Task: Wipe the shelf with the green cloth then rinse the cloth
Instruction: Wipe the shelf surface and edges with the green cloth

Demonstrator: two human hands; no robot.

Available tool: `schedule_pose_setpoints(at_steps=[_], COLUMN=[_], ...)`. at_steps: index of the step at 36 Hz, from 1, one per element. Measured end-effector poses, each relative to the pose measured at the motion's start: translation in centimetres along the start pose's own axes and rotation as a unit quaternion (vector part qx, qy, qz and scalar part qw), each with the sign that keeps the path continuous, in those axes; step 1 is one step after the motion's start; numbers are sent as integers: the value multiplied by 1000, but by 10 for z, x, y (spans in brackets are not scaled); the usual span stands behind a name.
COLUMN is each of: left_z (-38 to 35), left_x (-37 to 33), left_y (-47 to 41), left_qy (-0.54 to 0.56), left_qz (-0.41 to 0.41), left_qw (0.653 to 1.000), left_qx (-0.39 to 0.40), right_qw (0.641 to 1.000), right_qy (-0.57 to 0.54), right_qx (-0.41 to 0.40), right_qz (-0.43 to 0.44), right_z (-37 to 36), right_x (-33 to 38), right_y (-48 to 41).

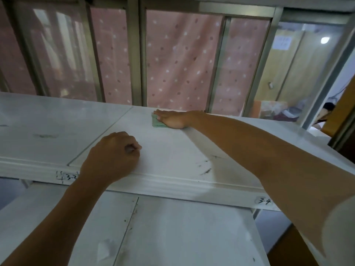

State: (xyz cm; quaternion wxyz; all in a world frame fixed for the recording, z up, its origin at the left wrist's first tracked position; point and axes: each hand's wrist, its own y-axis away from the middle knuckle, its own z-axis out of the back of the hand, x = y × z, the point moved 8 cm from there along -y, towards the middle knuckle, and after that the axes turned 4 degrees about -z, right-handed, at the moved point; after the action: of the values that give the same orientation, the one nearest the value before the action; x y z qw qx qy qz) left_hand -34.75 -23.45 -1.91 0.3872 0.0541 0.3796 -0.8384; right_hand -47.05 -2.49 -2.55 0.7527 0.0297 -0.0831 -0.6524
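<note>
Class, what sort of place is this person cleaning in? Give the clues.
Probably a dormitory or similar shared lodging: a white shelf with a handwritten label, a pink dotted curtain behind a metal-framed window, and wooden cupboards bearing a paper notice beyond the glass.

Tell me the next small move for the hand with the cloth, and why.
Probably pull the right hand and the green cloth toward the front edge: the cloth lies pressed at the far side of the shelf, while dark scuff marks show nearer the front.

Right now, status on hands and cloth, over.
Right hand flat on green cloth, far edge of shelf. Left hand fisted at front edge. Dark scuffs near front; nothing blocking.
</note>
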Motion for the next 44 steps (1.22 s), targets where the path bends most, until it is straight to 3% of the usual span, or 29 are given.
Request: schedule_pose_setpoints(at_steps=[14, 21, 26, 30, 35, 44], left_z=[-6, -1, -2, 2, 3, -40], left_x=[-1, -8, -2, -14, -54, -136], left_y=[3, 4, 5, 8, 14, 4], left_qy=[-53, -43, -32, -21, 3, 53], left_qz=[-70, -44, -11, -17, -36, -113], left_qw=[996, 998, 999, 1000, 999, 992], left_qx=[-29, -34, 7, 8, -15, 4], right_qw=[998, 999, 995, 993, 994, 964], right_qy=[-21, -22, 9, -47, -84, 15], right_qx=[50, 26, -33, -92, -68, -112], right_qz=[32, -30, -96, -61, -31, -240], right_z=[-42, -30, -11, 1, -8, 6], right_x=[5, -14, -35, -32, -34, -138], right_y=[158, 142, 121, 124, 151, 228])
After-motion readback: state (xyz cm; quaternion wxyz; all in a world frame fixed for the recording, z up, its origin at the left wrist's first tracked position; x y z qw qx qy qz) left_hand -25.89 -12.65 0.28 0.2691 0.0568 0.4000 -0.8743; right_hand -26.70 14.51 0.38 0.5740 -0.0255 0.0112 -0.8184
